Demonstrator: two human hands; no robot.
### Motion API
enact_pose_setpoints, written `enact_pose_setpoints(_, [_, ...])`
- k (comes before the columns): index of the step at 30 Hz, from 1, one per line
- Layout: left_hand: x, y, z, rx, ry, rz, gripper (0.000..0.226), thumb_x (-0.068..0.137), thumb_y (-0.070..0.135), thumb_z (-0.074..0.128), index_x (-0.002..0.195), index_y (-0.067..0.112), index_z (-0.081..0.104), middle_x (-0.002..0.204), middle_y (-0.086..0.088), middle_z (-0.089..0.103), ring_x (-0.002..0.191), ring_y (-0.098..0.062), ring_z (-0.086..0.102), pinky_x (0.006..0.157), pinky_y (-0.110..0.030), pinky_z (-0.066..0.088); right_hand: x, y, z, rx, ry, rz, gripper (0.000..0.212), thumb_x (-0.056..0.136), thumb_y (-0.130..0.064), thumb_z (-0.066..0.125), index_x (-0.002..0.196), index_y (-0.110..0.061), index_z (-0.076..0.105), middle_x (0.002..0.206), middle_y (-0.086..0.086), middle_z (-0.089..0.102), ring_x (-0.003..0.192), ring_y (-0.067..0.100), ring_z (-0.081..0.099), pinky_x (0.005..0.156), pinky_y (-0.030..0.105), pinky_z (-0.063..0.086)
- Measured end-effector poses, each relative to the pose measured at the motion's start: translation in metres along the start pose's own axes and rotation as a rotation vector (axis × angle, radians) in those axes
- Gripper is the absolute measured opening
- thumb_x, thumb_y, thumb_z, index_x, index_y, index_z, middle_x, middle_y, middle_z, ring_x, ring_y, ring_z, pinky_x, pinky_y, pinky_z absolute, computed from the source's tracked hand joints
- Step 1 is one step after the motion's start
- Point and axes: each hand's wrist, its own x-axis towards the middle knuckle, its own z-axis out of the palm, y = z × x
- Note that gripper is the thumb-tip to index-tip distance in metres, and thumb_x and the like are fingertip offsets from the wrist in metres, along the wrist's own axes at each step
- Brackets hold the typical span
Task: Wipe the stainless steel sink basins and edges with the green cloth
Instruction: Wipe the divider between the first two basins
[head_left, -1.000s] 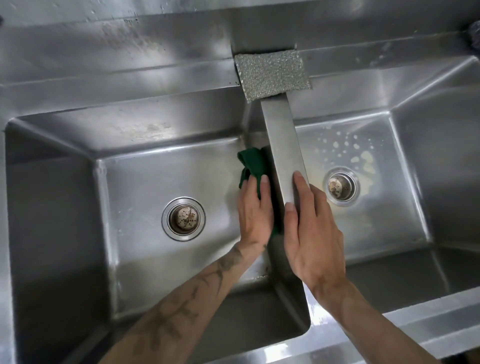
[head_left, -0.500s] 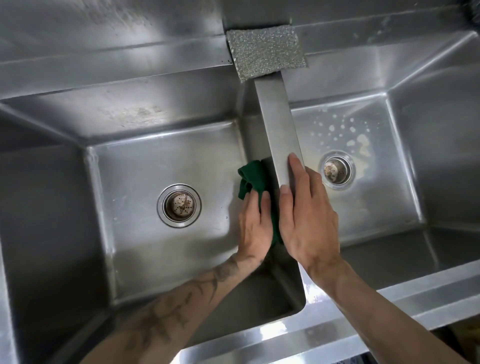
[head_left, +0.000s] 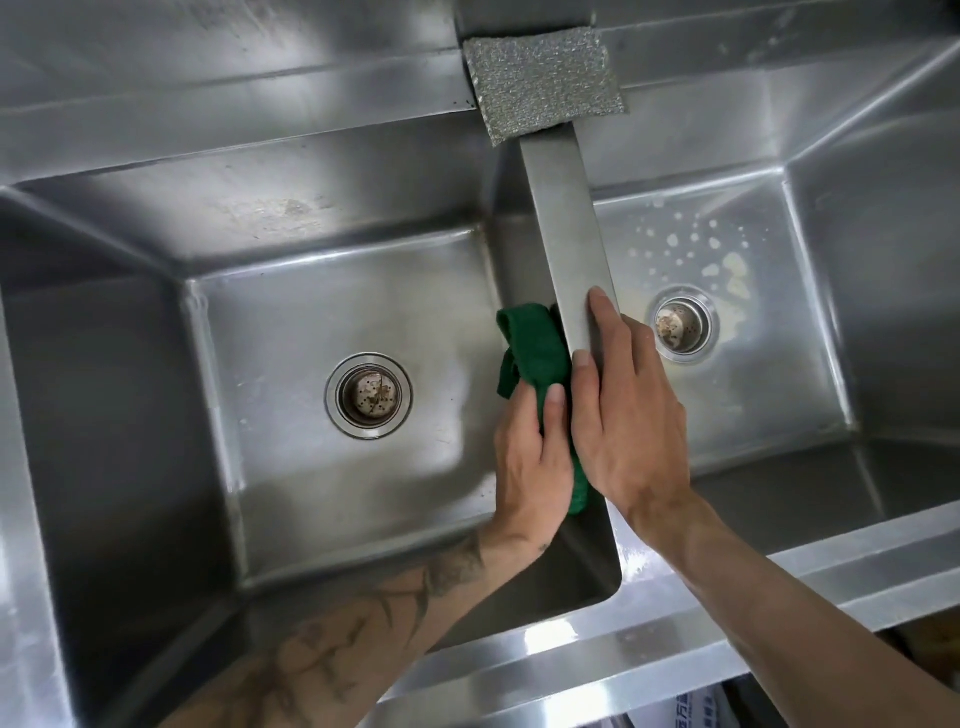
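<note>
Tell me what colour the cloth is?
The cloth is dark green; the head view shows it best.

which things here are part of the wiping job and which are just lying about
In the job: green cloth, left hand pressing it against the divider, right hand resting on top of the divider, left basin, right basin.
Lying about: silver scouring pad at the divider's far end, printed packaging at the bottom right of the view.

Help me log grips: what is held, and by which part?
Left hand presses the green cloth, at its near half, against the divider; right hand rests on it, gripping nothing.
</note>
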Motion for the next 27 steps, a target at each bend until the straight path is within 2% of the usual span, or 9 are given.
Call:
enact_pose_setpoints(2, [0.006, -0.013, 0.002, 0.067, 0.032, -0.055, 0.024, 0.108, 0.039, 0.043, 0.107, 0.023, 0.061, 0.097, 0.006, 0.068, 0.089, -0.010, 0.063, 0.083, -0.032, 0.051, 0.000, 0.001, 0.001, 0.008, 0.022, -0.009, 0.051, 0.107, -0.035, 0.031, 0.158, -0.032, 0.030, 0.147, -0.004, 0.045, 0.127, 0.023, 0.053, 0.092, 0.050, 0.053])
enact_pose_setpoints(5, [0.019, -0.035, 0.003, 0.184, 0.053, -0.156, 0.035, 0.104, 0.054, 0.037, 0.117, 0.029, 0.058, 0.109, 0.001, 0.070, 0.103, -0.019, 0.066, 0.095, -0.047, 0.054, 0.002, 0.005, 0.003, 0.046, 0.041, -0.051, 0.049, 0.111, -0.028, 0.037, 0.159, -0.025, 0.033, 0.149, -0.001, 0.045, 0.131, 0.019, 0.050, 0.102, 0.040, 0.050])
enact_pose_setpoints(9, [0.004, -0.029, -0.001, 0.157, 0.013, -0.065, 0.039, 0.106, 0.049, 0.037, 0.115, 0.019, 0.059, 0.107, -0.001, 0.068, 0.101, -0.022, 0.065, 0.095, -0.051, 0.052, 0.004, 0.009, 0.003, 0.089, 0.026, -0.070, 0.048, 0.112, -0.024, 0.037, 0.160, -0.023, 0.034, 0.148, 0.000, 0.044, 0.130, 0.014, 0.049, 0.100, 0.022, 0.040])
enact_pose_setpoints(11, [-0.010, -0.020, -0.004, 0.089, -0.044, 0.039, 0.036, 0.110, 0.042, 0.038, 0.119, 0.015, 0.060, 0.107, -0.001, 0.067, 0.101, -0.022, 0.064, 0.094, -0.047, 0.053, 0.004, 0.009, 0.003, 0.105, 0.022, -0.067, 0.048, 0.112, -0.025, 0.036, 0.159, -0.024, 0.034, 0.148, -0.001, 0.044, 0.128, 0.015, 0.050, 0.098, 0.023, 0.040])
enact_pose_setpoints(14, [-0.014, -0.023, 0.000, 0.073, -0.039, 0.040, 0.036, 0.110, 0.040, 0.038, 0.135, 0.022, 0.057, 0.121, 0.002, 0.068, 0.112, -0.019, 0.065, 0.100, -0.038, 0.053, 0.004, 0.011, 0.003, 0.098, 0.028, -0.078, 0.048, 0.112, -0.025, 0.036, 0.160, -0.024, 0.033, 0.148, 0.000, 0.044, 0.128, 0.017, 0.051, 0.099, 0.030, 0.045])
enact_pose_setpoints(18, [0.003, -0.054, 0.001, 0.352, -0.058, -0.037, 0.046, 0.112, 0.043, 0.034, 0.144, 0.015, 0.052, 0.130, -0.011, 0.064, 0.117, -0.029, 0.062, 0.099, -0.040, 0.050, 0.004, 0.012, 0.004, 0.089, 0.054, -0.088, 0.048, 0.112, -0.023, 0.038, 0.160, -0.021, 0.035, 0.146, 0.002, 0.046, 0.128, 0.017, 0.050, 0.099, 0.026, 0.042])
enact_pose_setpoints(22, [0.012, -0.070, -0.002, 0.409, -0.097, -0.234, 0.044, 0.114, 0.041, 0.034, 0.137, 0.011, 0.055, 0.127, -0.015, 0.066, 0.116, -0.037, 0.063, 0.100, -0.050, 0.051, 0.003, 0.009, 0.004, 0.086, 0.061, -0.092, 0.048, 0.112, -0.024, 0.039, 0.160, -0.020, 0.035, 0.146, 0.003, 0.047, 0.128, 0.017, 0.050, 0.100, 0.029, 0.043])
enact_pose_setpoints(24, [0.001, -0.062, -0.003, 0.318, -0.095, -0.177, 0.051, 0.109, 0.052, 0.033, 0.134, 0.015, 0.058, 0.124, -0.011, 0.069, 0.115, -0.031, 0.066, 0.101, -0.045, 0.052, 0.003, 0.009, 0.004, 0.087, 0.058, -0.077, 0.048, 0.112, -0.025, 0.038, 0.160, -0.022, 0.035, 0.145, 0.001, 0.047, 0.128, 0.018, 0.051, 0.100, 0.033, 0.045])
enact_pose_setpoints(27, [-0.021, -0.050, -0.013, 0.223, -0.197, -0.060, 0.039, 0.107, 0.053, 0.034, 0.121, 0.025, 0.057, 0.107, -0.002, 0.069, 0.098, -0.022, 0.066, 0.090, -0.037, 0.052, 0.004, 0.009, 0.004, 0.080, 0.056, -0.079, 0.048, 0.111, -0.026, 0.037, 0.160, -0.023, 0.034, 0.145, 0.002, 0.047, 0.128, 0.018, 0.051, 0.102, 0.035, 0.046])
